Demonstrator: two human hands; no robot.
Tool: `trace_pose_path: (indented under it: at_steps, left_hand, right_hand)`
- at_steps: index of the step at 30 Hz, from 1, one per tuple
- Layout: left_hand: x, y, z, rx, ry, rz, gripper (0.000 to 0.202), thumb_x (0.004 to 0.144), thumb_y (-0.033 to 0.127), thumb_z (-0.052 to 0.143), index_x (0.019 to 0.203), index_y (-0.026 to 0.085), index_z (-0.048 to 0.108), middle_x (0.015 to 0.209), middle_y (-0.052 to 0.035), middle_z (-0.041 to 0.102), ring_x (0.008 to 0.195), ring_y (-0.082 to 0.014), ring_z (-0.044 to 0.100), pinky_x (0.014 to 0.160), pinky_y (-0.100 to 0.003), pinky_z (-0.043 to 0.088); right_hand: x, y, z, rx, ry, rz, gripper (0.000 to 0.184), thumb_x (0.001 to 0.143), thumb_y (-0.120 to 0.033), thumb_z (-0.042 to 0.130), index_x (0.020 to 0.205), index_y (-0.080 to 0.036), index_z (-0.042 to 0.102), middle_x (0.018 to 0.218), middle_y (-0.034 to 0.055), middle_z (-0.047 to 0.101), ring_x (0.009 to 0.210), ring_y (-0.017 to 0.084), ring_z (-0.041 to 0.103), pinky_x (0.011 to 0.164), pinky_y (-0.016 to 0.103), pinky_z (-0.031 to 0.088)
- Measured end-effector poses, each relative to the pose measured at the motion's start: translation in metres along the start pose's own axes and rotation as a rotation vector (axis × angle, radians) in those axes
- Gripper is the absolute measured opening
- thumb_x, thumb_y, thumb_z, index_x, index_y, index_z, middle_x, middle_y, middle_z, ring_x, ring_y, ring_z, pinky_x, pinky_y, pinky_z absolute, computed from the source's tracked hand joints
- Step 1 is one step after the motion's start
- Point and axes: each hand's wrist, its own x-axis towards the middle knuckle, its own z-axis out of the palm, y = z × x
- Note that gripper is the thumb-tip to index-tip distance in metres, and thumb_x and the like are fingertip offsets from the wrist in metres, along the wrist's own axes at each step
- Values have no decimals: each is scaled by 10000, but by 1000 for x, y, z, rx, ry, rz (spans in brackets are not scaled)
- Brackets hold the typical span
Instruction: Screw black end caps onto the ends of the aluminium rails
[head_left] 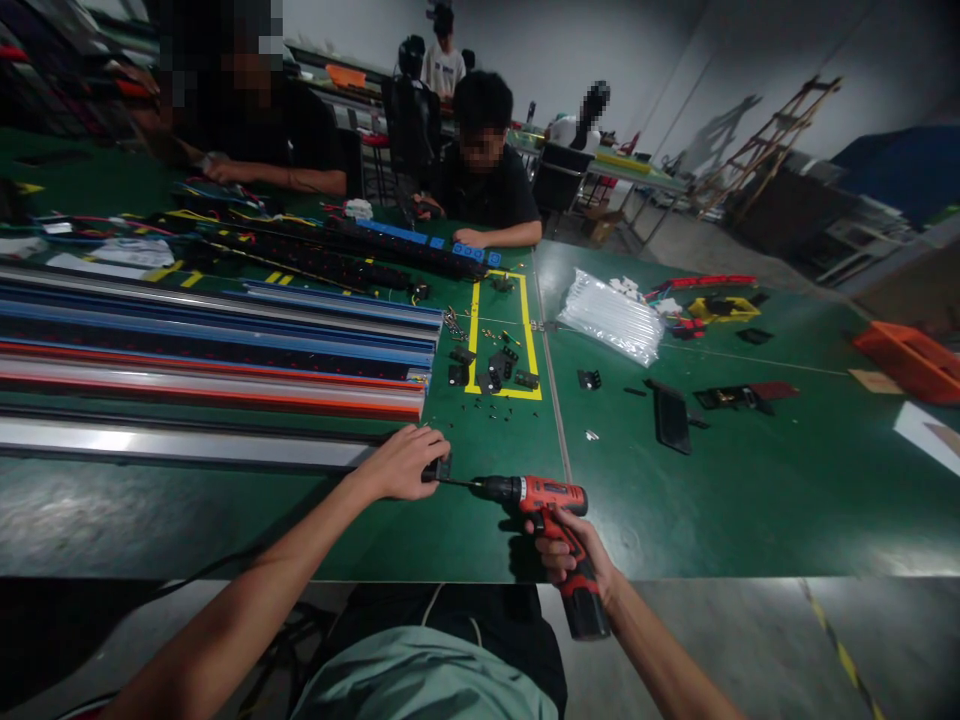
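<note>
My right hand [571, 548] grips the handle of a red and black cordless drill [541, 494], whose bit points left. The bit tip meets a small black end cap [438, 469] at the end of a long silver rail [187, 445] lying along the green table [750, 500]. My left hand [405, 462] is closed over that end of the rail and pinches the black cap.
Several long rails in blue, red and silver [225, 350] lie on the left. Small black parts and screws sit in a yellow taped rectangle [501, 340]. A clear plastic bag [611, 318] and an orange tray [911, 360] lie to the right. Two people sit across the table.
</note>
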Motion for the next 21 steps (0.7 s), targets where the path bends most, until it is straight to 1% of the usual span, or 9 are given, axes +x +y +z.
trace_pose_path:
  at_steps: [2,5,8,10,13,15,18,21]
  left_hand:
    - [0,0,0,-3,6,1,269,703,323,670,921,233,540,991,-42,591,931,-235,550,802,-357,364]
    - [0,-1,1,-5,12,0,274,711,328,667,937,237,544,992,-42,586,932,-235,548,804,-357,361]
    - [0,-1,2,1,7,-1,285,711,335,669,948,238,543,997,-45,582,937,-235,544,803,-354,359]
    - [0,-1,2,2,4,0,277,714,332,664,945,238,543,991,-44,580,933,-235,544,800,-352,357]
    - [0,-1,3,4,8,-3,276,715,331,662,947,237,547,989,-45,580,923,-237,545,797,-355,357]
    - [0,-1,3,4,10,-5,285,711,335,666,952,236,550,994,-48,581,924,-240,545,802,-359,359]
    - [0,-1,3,2,6,-4,288,713,345,665,953,236,550,1001,-50,583,933,-241,546,809,-361,361]
    - [0,-1,3,2,5,-3,282,712,349,665,942,237,547,998,-50,582,932,-242,547,809,-362,362]
  right_hand:
    - [0,-2,3,8,35,12,433,875,-496,570,1062,-106,585,517,-107,384,372,34,289,421,163,370]
    - [-3,-3,4,-26,132,10,440,865,-483,571,1090,-105,590,524,-73,473,380,57,402,415,181,390]
    - [-6,-5,8,-74,288,-43,371,841,-421,597,1043,-110,607,658,10,628,480,120,578,439,226,453]
    - [-9,-7,12,-94,376,-90,333,830,-375,610,1020,-102,614,776,52,681,579,160,651,478,257,496]
    - [-11,-10,18,-119,442,-122,327,833,-340,613,1035,-83,620,858,86,703,671,184,685,550,282,538]
    - [-12,-12,20,-142,492,-109,327,839,-346,614,1024,-77,627,844,106,709,671,183,687,575,281,548]
    - [-14,-14,18,-178,564,-69,334,846,-382,615,990,-81,633,775,117,709,625,177,681,562,271,549]
    - [-14,-15,18,-206,584,-35,326,854,-407,619,960,-99,632,753,110,709,589,164,672,517,244,536]
